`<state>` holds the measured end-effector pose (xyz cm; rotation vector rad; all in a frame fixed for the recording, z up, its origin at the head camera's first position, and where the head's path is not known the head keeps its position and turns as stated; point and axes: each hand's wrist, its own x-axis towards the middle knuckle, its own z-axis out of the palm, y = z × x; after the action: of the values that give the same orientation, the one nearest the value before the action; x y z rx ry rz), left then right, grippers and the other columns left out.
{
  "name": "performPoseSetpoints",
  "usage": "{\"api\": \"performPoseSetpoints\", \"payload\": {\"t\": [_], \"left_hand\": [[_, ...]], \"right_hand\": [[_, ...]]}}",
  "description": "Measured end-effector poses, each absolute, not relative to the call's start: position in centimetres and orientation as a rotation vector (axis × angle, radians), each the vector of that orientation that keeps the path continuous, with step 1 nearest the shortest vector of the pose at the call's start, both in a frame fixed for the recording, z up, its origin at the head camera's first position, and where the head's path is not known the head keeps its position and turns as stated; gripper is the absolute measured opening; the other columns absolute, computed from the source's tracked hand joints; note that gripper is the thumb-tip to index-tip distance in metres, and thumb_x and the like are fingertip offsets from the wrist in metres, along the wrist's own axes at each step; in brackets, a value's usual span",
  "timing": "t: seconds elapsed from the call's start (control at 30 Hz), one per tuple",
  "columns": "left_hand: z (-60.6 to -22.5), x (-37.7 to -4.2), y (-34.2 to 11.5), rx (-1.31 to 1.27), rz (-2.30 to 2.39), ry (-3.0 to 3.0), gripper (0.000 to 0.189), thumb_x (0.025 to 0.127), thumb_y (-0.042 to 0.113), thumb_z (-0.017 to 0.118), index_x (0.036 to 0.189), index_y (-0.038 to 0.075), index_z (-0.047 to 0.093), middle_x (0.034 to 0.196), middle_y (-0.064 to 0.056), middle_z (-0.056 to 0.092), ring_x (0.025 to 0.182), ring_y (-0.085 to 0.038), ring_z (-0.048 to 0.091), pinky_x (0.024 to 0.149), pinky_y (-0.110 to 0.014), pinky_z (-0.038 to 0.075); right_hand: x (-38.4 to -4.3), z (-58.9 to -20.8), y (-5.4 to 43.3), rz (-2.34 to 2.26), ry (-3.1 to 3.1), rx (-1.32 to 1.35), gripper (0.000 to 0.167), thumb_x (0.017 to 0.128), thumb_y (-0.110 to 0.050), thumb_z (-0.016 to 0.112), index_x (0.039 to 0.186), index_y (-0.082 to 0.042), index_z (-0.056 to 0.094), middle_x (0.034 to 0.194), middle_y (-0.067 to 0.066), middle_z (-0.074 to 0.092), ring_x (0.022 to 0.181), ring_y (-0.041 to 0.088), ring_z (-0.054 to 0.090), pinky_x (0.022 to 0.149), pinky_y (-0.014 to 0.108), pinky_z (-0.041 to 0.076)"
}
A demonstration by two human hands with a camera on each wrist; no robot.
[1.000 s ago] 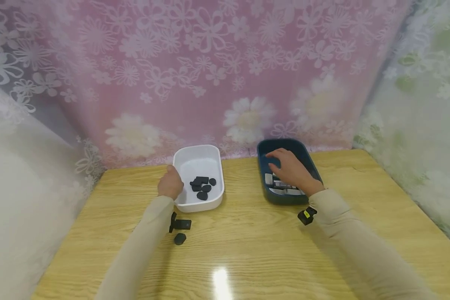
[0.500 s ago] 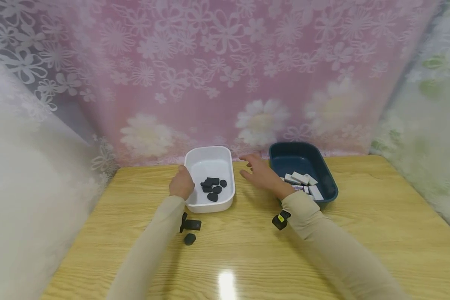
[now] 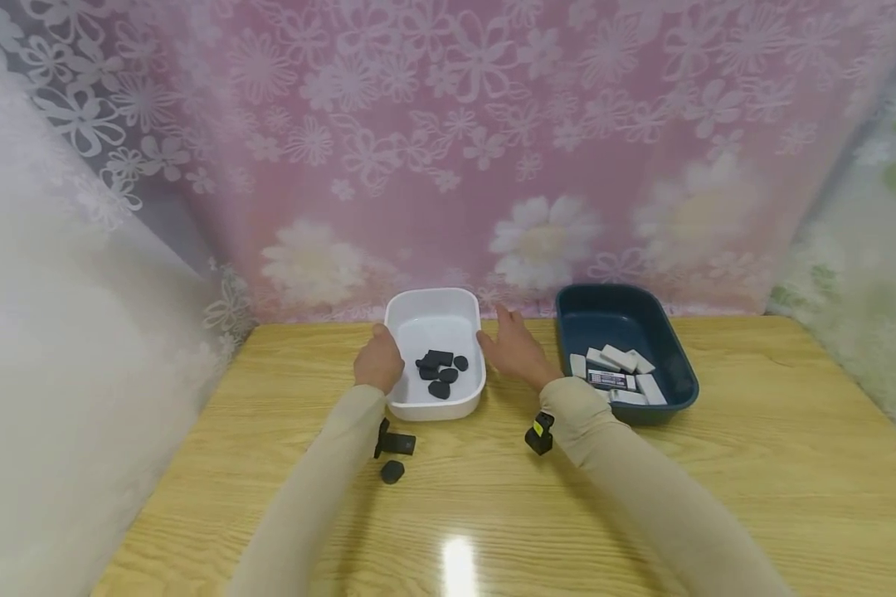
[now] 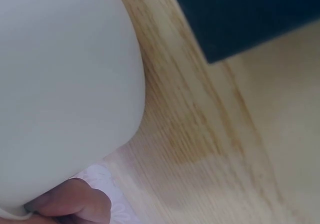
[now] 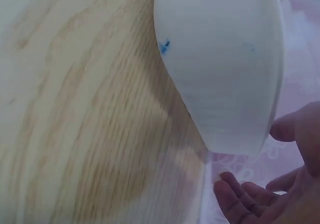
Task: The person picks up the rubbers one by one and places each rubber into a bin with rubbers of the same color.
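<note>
A white tub (image 3: 435, 411) stands on the table with several small black pieces (image 3: 439, 390) inside, some rounded and some blocky. My left hand (image 3: 379, 361) grips its left rim, and in the left wrist view curled fingers (image 4: 75, 201) hold the rim's edge. My right hand (image 3: 518, 348) is at the tub's right side, holding nothing. In the right wrist view its thumb lies at or very near the rim, while the other fingers (image 5: 232, 199) are spread apart from the wall. A dark blue tub (image 3: 616, 327) to the right holds several white blocks (image 3: 618, 358) and a dark label-printed piece (image 3: 608, 380).
A flat black piece (image 3: 398, 444) and a small dark many-sided piece (image 3: 392, 472) show near the left wrist. A black camera (image 3: 541, 431) sits on the right wrist. Behind the wooden table (image 3: 485, 497) hangs a pink flowered curtain (image 3: 493, 166).
My right hand has moved left from over the dark blue tub to the white tub's right side. My left hand has stayed on the left rim; the view has turned slightly right.
</note>
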<state>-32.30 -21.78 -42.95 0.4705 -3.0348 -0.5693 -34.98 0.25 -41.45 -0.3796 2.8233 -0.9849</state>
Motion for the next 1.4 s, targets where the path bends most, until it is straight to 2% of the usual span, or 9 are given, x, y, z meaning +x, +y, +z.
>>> {"api": "performPoseSetpoints", "payload": {"t": [0.17, 0.33, 0.67, 0.87, 0.97, 1.1, 1.17, 1.27, 1.4], "left_hand": [[-42.9, -32.4, -21.8, 0.49, -0.558, -3.03, 0.047, 0.09, 0.01, 0.061, 0.126, -0.005, 0.036, 0.095, -0.022, 0.065, 0.083, -0.036, 0.065, 0.069, -0.046, 0.053], [-42.9, -32.4, -21.7, 0.504, -0.561, -3.027, 0.046, 0.091, 0.011, 0.061, 0.126, -0.005, 0.037, 0.094, -0.021, 0.064, 0.083, -0.034, 0.066, 0.068, -0.045, 0.053], [-43.5, -32.3, -21.9, 0.504, -0.576, -3.062, 0.052, 0.091, 0.011, 0.059, 0.132, -0.005, 0.032, 0.096, -0.021, 0.064, 0.083, -0.034, 0.065, 0.069, -0.044, 0.053], [-43.0, -32.7, -22.6, 0.467, -0.723, -3.069, 0.049, 0.093, 0.013, 0.048, 0.133, -0.006, 0.027, 0.095, -0.024, 0.061, 0.082, -0.034, 0.063, 0.067, -0.044, 0.051], [-42.6, -32.9, -23.0, 0.432, -0.855, -3.098, 0.052, 0.099, 0.023, 0.039, 0.136, -0.007, 0.02, 0.104, -0.028, 0.059, 0.09, -0.035, 0.062, 0.073, -0.043, 0.052], [-41.9, -32.7, -23.9, 0.358, -1.043, -3.117, 0.069, 0.102, 0.042, 0.028, 0.141, -0.01, 0.004, 0.121, -0.036, 0.049, 0.105, -0.04, 0.057, 0.082, -0.044, 0.05], [-41.7, -32.4, -24.5, 0.341, -1.037, -3.101, 0.072, 0.101, 0.048, 0.024, 0.14, -0.009, 0.006, 0.124, -0.034, 0.045, 0.106, -0.04, 0.055, 0.082, -0.046, 0.049], [-41.5, -31.5, -25.6, 0.286, -0.977, -3.04, 0.065, 0.101, 0.049, 0.022, 0.132, -0.007, 0.019, 0.111, -0.027, 0.047, 0.094, -0.037, 0.056, 0.073, -0.044, 0.046], [-41.0, -29.4, -27.2, 0.124, -0.932, -2.991, 0.038, 0.102, 0.038, 0.033, 0.108, 0.0, 0.031, 0.081, -0.013, 0.044, 0.066, -0.027, 0.047, 0.056, -0.037, 0.039]], "right_hand": [[-35.5, -41.4, -1.1, -0.943, 2.839, -0.317, 0.068, 0.099, -0.038, 0.043, 0.151, -0.003, 0.017, 0.149, 0.023, 0.023, 0.128, 0.038, 0.039, 0.099, 0.058, 0.033], [-35.8, -41.7, -2.2, -0.882, 2.844, -0.349, 0.063, 0.098, -0.027, 0.04, 0.151, -0.002, 0.016, 0.148, 0.024, 0.026, 0.122, 0.038, 0.045, 0.095, 0.056, 0.038], [-35.2, -43.1, -2.4, -1.075, 2.733, -0.352, 0.082, 0.083, -0.001, 0.051, 0.153, -0.007, 0.008, 0.135, 0.022, 0.049, 0.1, 0.033, 0.058, 0.078, 0.042, 0.051], [-35.9, -43.3, -2.9, -1.199, 2.754, -0.274, 0.079, 0.083, -0.002, 0.051, 0.153, -0.012, 0.016, 0.144, 0.016, 0.041, 0.11, 0.034, 0.053, 0.086, 0.043, 0.048], [-36.1, -43.0, -3.2, -1.219, 2.767, -0.228, 0.078, 0.084, -0.004, 0.052, 0.153, -0.013, 0.018, 0.144, 0.015, 0.042, 0.11, 0.034, 0.053, 0.086, 0.044, 0.049], [-36.3, -42.7, -3.6, -1.203, 2.781, -0.192, 0.077, 0.084, -0.006, 0.053, 0.153, -0.013, 0.019, 0.145, 0.016, 0.04, 0.114, 0.034, 0.052, 0.091, 0.046, 0.045], [-36.3, -42.7, -3.8, -1.177, 2.789, -0.174, 0.076, 0.085, -0.008, 0.054, 0.153, -0.013, 0.02, 0.145, 0.016, 0.04, 0.115, 0.035, 0.051, 0.093, 0.047, 0.043], [-36.2, -42.7, -3.9, -1.136, 2.793, -0.145, 0.076, 0.086, -0.011, 0.055, 0.153, -0.014, 0.02, 0.145, 0.016, 0.041, 0.116, 0.035, 0.051, 0.093, 0.047, 0.042], [-36.1, -42.9, -3.7, -1.1, 2.809, -0.126, 0.075, 0.087, -0.012, 0.056, 0.153, -0.015, 0.019, 0.143, 0.016, 0.043, 0.115, 0.036, 0.052, 0.093, 0.047, 0.042]]}}
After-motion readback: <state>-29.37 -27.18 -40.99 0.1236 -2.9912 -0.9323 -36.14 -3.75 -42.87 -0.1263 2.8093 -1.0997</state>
